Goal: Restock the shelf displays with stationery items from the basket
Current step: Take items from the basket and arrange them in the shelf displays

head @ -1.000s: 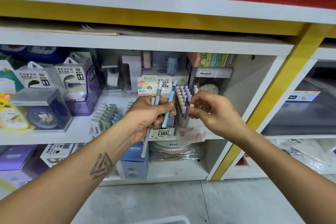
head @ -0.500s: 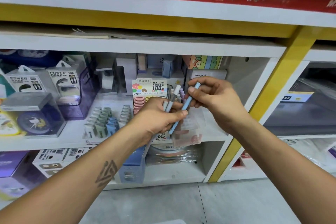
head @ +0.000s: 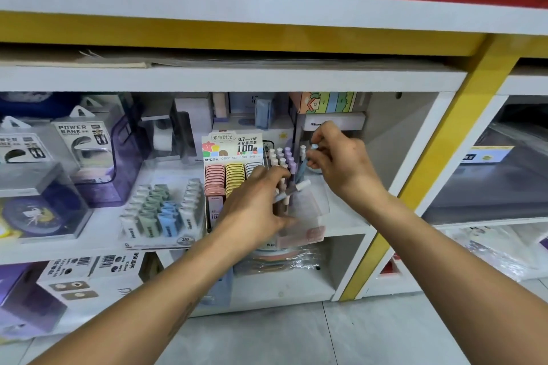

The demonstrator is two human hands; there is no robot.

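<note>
Far left on the white shelf [head: 89, 249], boxed power banks [head: 80, 142] are seen, and just right of them a tray of pastel erasers [head: 160, 213] is laid out in rows. Next along, the lead-refill display [head: 232, 169] is stood upright, its pink and yellow cases lined up beneath the printed card. The left hand [head: 255, 204] is raised in front of that display, fingers curled around a couple of pencils [head: 292, 188], a white-tipped one being seen jutting out to the right above the knuckles. Right behind it, the clear pencil holder [head: 302, 216] is found at the shelf's front edge, packed with upright purple and white-capped pencils. Over the holder's right side, the right hand [head: 341, 157] is held, and a blue pencil [head: 304, 163] is pinched near its top between thumb and fingertips, its lower end angled down among the standing pencils. Further right, a yellow post [head: 439, 163] is seen.
</note>
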